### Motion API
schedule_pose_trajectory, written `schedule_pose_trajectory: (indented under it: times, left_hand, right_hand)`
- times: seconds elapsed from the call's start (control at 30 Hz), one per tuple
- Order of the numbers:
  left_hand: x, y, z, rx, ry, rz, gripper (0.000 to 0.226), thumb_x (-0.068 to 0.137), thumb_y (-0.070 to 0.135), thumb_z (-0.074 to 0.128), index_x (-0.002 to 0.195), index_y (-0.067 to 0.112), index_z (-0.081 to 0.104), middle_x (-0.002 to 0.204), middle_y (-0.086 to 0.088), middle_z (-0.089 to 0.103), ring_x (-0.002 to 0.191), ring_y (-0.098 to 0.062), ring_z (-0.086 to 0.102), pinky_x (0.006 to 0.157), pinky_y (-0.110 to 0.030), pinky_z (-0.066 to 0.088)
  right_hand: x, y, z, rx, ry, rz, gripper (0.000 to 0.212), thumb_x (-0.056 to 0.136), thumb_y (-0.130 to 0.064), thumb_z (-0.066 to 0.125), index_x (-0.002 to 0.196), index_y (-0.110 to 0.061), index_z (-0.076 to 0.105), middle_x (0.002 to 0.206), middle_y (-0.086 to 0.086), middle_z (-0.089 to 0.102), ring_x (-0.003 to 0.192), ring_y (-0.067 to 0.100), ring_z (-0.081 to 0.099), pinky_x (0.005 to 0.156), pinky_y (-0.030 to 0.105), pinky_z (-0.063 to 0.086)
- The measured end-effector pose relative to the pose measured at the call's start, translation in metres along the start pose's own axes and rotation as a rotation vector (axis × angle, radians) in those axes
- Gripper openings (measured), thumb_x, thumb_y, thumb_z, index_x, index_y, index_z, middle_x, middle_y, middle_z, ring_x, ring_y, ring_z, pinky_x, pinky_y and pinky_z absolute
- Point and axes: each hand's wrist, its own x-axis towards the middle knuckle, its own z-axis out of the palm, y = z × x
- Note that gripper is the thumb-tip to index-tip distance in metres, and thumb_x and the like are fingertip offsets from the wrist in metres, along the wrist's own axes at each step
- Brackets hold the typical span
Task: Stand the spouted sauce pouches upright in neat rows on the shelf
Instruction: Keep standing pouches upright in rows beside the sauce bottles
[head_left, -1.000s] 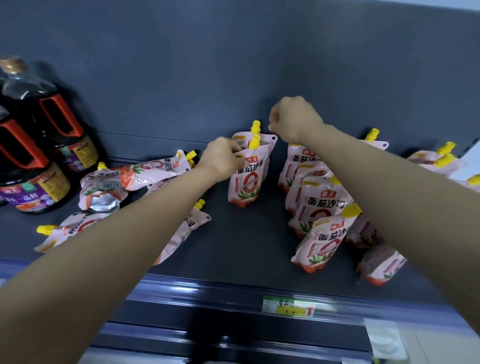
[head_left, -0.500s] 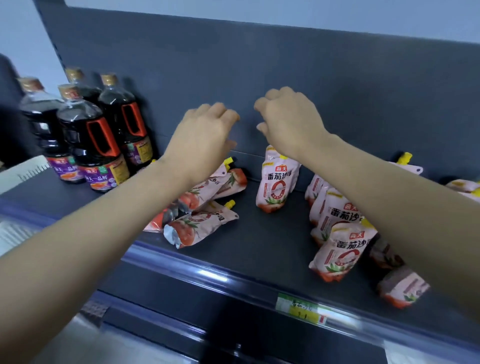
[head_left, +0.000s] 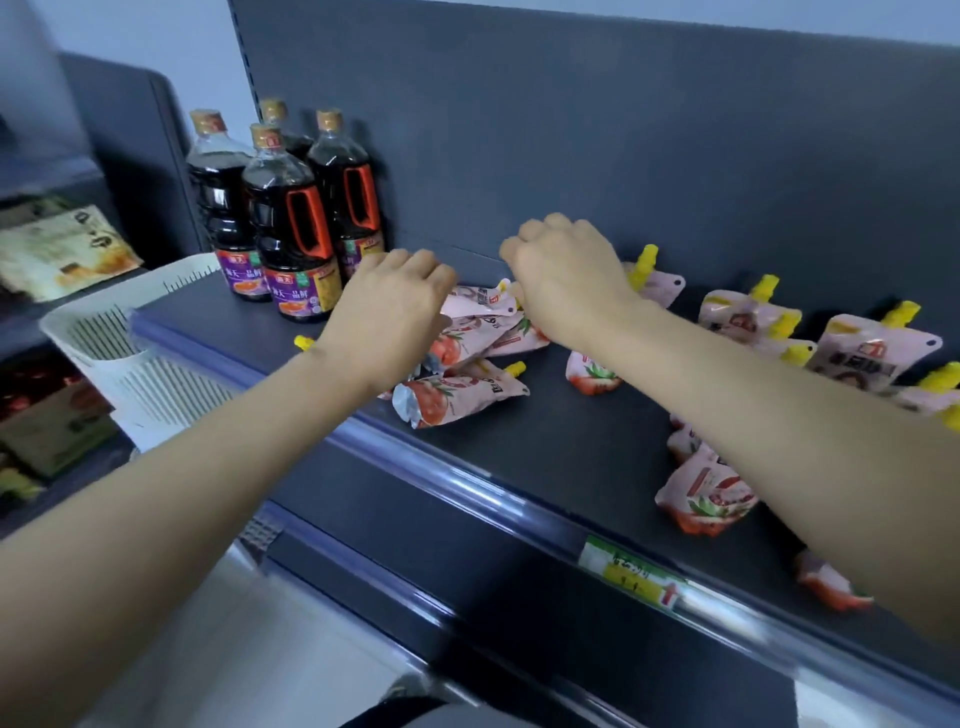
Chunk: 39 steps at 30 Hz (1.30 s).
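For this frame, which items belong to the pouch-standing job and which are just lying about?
Job: toppled pouches, upright pouches, shelf, left hand, right hand.
Lying about: soy sauce bottles, white basket, price tag.

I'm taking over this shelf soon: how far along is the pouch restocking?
Done: several pouches stand along the back wall on the right. In hand: the left hand and right hand are over the heap lying flat beside the sauce bottles; no clear grip visible. Left: that heap, plus leaning pouches at front right.
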Motion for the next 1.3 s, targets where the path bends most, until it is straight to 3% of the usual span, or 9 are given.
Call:
schedule_pose_trajectory:
  times: [0.4,0.63,0.73,0.83,0.9,0.97,1.07,1.2,1.3]
  left_hand:
    - [0.004,-0.018,0.049,-0.089,-0.092,0.037,0.027,0.083,0.018,0.063,0.105,0.001,0.060,0.101,-0.019,0.061,0.098,-0.039,0.056,0.083,-0.043,0.040]
    - [0.022,-0.052,0.098,-0.076,-0.159,0.156,0.029,0.079,0.011,0.065,0.108,0.008,0.061,0.105,-0.015,0.063,0.101,-0.036,0.057,0.086,-0.042,0.042]
    - [0.031,-0.065,0.114,-0.108,-0.191,0.194,0.032,0.086,0.016,0.058,0.117,0.009,0.057,0.115,-0.013,0.060,0.112,-0.034,0.053,0.093,-0.041,0.038]
    - [0.043,-0.074,0.125,-0.132,-0.212,0.251,0.032,0.089,0.017,0.053,0.121,0.010,0.055,0.119,-0.012,0.059,0.114,-0.032,0.051,0.095,-0.039,0.036]
    - [0.049,-0.078,0.132,-0.155,-0.227,0.300,0.032,0.090,0.016,0.051,0.120,0.010,0.054,0.120,-0.012,0.058,0.115,-0.031,0.050,0.096,-0.039,0.035]
    - [0.054,-0.079,0.136,-0.172,-0.255,0.333,0.031,0.092,0.019,0.049,0.121,0.011,0.053,0.123,-0.011,0.057,0.118,-0.031,0.048,0.098,-0.039,0.034]
    - [0.058,-0.080,0.142,-0.196,-0.283,0.382,0.033,0.093,0.021,0.046,0.124,0.011,0.051,0.126,-0.012,0.055,0.120,-0.031,0.047,0.102,-0.040,0.032]
    - [0.062,-0.084,0.148,-0.287,-0.324,0.407,0.035,0.093,0.024,0.047,0.126,0.013,0.051,0.126,-0.012,0.056,0.119,-0.032,0.049,0.101,-0.041,0.033]
    - [0.066,-0.085,0.155,-0.312,-0.308,0.426,0.033,0.094,0.030,0.046,0.119,0.013,0.056,0.117,-0.010,0.062,0.109,-0.031,0.054,0.097,-0.039,0.036]
  right_hand:
    - [0.000,-0.019,0.054,0.031,-0.176,0.117,0.024,0.092,-0.013,0.053,0.114,-0.005,0.059,0.114,0.013,0.063,0.109,0.033,0.056,0.084,0.038,0.044]
    - [0.015,-0.033,0.094,0.259,-0.436,0.419,0.040,0.088,-0.039,0.060,0.114,-0.008,0.061,0.114,0.014,0.063,0.104,0.033,0.062,0.073,0.033,0.043]
    - [0.024,-0.037,0.112,0.358,-0.536,0.542,0.043,0.085,-0.050,0.060,0.096,-0.010,0.062,0.094,0.011,0.063,0.085,0.030,0.061,0.063,0.030,0.041]
    - [0.031,-0.043,0.120,0.455,-0.665,0.687,0.057,0.077,-0.070,0.055,0.062,-0.016,0.044,0.070,0.001,0.049,0.058,0.016,0.045,0.048,0.028,0.032]
    - [0.035,-0.048,0.120,0.488,-0.781,0.768,0.060,0.078,-0.072,0.051,0.062,-0.015,0.044,0.067,0.003,0.048,0.055,0.014,0.043,0.047,0.026,0.032]
    - [0.038,-0.051,0.121,0.607,-0.865,0.877,0.064,0.080,-0.070,0.052,0.076,-0.006,0.054,0.075,0.007,0.055,0.063,0.019,0.054,0.054,0.026,0.045]
    - [0.040,-0.054,0.126,0.804,-0.836,1.070,0.065,0.079,-0.060,0.063,0.109,-0.002,0.054,0.105,0.010,0.059,0.093,0.026,0.065,0.081,0.034,0.059]
    - [0.047,-0.059,0.134,0.984,-0.760,1.263,0.039,0.081,-0.032,0.074,0.098,-0.008,0.049,0.093,0.006,0.053,0.084,0.022,0.059,0.084,0.034,0.058]
    - [0.051,-0.057,0.136,1.014,-0.765,1.361,0.018,0.087,-0.007,0.066,0.083,-0.007,0.048,0.104,0.013,0.051,0.069,0.021,0.052,0.080,0.033,0.055]
